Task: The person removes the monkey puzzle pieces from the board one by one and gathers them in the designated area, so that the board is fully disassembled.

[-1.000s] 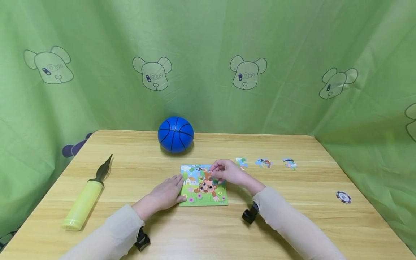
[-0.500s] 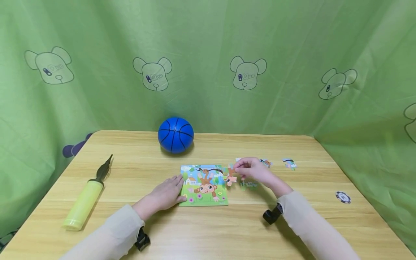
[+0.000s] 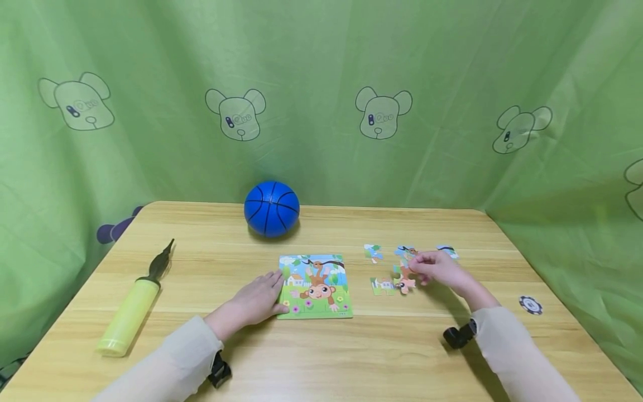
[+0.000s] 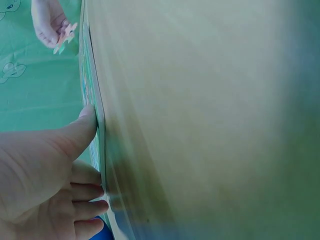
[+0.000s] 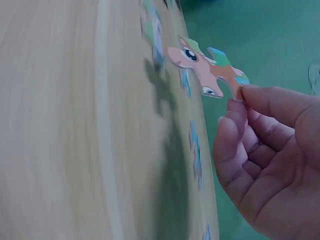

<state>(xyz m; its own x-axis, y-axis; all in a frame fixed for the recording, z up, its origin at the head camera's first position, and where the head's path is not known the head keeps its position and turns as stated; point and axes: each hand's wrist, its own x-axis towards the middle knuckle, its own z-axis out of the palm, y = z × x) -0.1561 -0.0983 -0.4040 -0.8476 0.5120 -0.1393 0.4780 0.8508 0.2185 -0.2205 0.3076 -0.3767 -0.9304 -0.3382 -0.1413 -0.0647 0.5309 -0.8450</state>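
Note:
A puzzle board [image 3: 313,310] with a printed monkey, house and flowers lies flat on the table. My left hand [image 3: 256,296] rests along its left edge, fingers straight; in the left wrist view the thumb [image 4: 82,131] touches that edge. To the right of the board, my right hand [image 3: 444,272] pinches a jigsaw piece [image 5: 202,70] printed with part of the monkey's face, between thumb and fingertips. The piece is held above the table, its shadow falling on the wood below. Around it lie loose jigsaw pieces: one with a house [image 3: 383,286], one with greenery [image 3: 373,252], others partly behind the hand.
A blue basketball [image 3: 272,209] sits at the back of the table. On the left lies a yellow hand pump [image 3: 129,315] with a black nozzle. A poker chip [image 3: 531,305] lies near the right edge. Green curtain [image 3: 311,67] hangs behind and at both sides.
My right hand has moved right, from over the board's upper right part to over the loose pieces, carrying the jigsaw piece. The left hand and the board have stayed put.

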